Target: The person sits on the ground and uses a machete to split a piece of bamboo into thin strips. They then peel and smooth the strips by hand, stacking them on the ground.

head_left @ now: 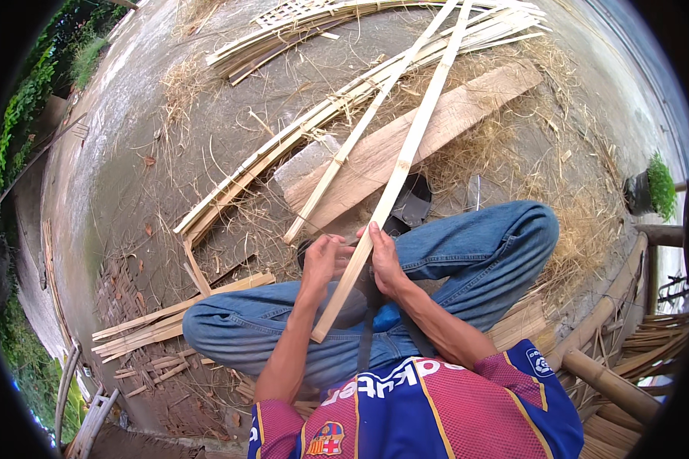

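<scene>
A long pale bamboo strip (406, 157) slants from my lap up past the far bundles. My right hand (385, 258) is closed around its near part, thumb on the edge, with the short end over my thigh. Just left of the strip, my left hand (324, 262) has its fingers curled in; what it grips, if anything, is hidden. A dark object (302, 251) shows partly behind that hand. Beyond the hands, a second bamboo strip (340, 159) lies across a wide wooden plank (467, 107), its near end close to my left hand.
Bundles of bamboo strips (260, 157) lie ahead and to the left, with another stack (157, 329) beside my left knee. Fibrous shavings (505, 153) cover the ground around the plank. A grey block (302, 164) sits under the plank's edge. Bamboo poles (612, 390) stand at the right.
</scene>
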Demonstrator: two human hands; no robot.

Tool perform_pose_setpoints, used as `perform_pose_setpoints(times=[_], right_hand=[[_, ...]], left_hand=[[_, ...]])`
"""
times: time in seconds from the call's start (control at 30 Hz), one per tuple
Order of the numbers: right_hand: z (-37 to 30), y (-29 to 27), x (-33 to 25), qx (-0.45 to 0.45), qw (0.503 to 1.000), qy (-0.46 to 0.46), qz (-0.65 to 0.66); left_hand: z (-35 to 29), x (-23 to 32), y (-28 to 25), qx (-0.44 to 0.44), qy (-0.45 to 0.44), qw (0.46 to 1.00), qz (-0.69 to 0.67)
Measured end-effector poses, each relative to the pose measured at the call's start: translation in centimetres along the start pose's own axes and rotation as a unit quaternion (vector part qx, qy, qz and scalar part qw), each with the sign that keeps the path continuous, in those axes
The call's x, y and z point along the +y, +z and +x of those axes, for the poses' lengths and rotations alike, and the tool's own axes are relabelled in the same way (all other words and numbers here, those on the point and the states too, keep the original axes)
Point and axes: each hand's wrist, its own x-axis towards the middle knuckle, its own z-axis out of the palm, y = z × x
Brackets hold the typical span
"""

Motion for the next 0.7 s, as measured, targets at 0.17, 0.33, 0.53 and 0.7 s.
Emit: perform_pose_setpoints(times=[0.17,0.33,0.53,0.7], right_hand=[[0.4,-0.6,-0.3,0.019,0.996,0.029,-0.085],[0.2,-2.4,-2.7,0.064,0.980,0.067,-0.176],[4.4,-5.4,-2.7,0.287,0.926,-0.219,-0.107],[6.3,-6.8,-5.2,0.159,0.984,-0.057,0.049]], left_hand=[[-0.2,-0.6,1.7,-0.035,-0.031,0.998,0.050],[0.2,-1.3,2.4,-0.035,0.035,0.997,0.056],[-0.2,-1.0,2.0,-0.042,0.025,0.998,0.034],[-0.3,-0.8,2.0,-0.049,-0.005,0.998,0.029]])
